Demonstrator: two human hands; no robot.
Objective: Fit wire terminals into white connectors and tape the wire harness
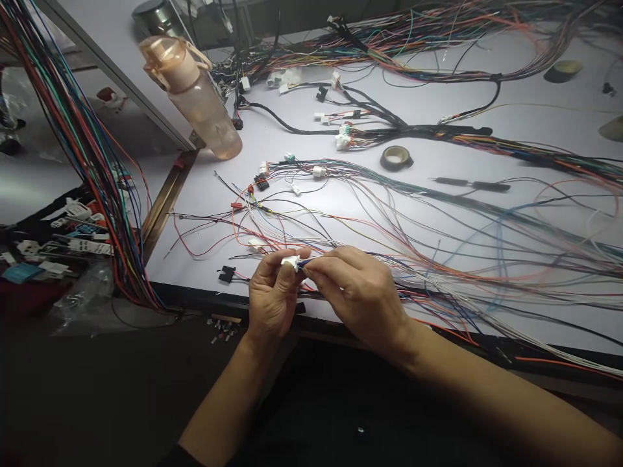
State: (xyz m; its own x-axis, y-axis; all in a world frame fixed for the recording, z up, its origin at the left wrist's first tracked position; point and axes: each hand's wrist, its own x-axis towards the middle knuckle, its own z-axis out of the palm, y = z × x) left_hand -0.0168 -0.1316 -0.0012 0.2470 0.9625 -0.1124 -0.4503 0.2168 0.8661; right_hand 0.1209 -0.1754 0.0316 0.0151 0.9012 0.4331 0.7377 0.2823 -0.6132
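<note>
Near the table's front edge my left hand (272, 292) is closed on a small white connector (291, 262), held between thumb and fingers. My right hand (357, 285) pinches a dark blue wire (304, 263) at the connector's right side. Whether the wire's tip sits inside the connector I cannot tell, as the fingertips cover part of it. Just left of my left hand lies a black connector (226, 274) on a wire. A white connector (255, 244) rests behind my left fingers. Loose wires in several colours run rightward behind and beneath my right hand.
A pink water bottle (204, 107) stands at the back left. Behind the hands lie a black-taped harness (423, 131), a roll of tape (396, 157) and a dark thin tool (470, 184). A hanging wire bundle (82, 143) and a pile of connectors (73, 227) are at the left.
</note>
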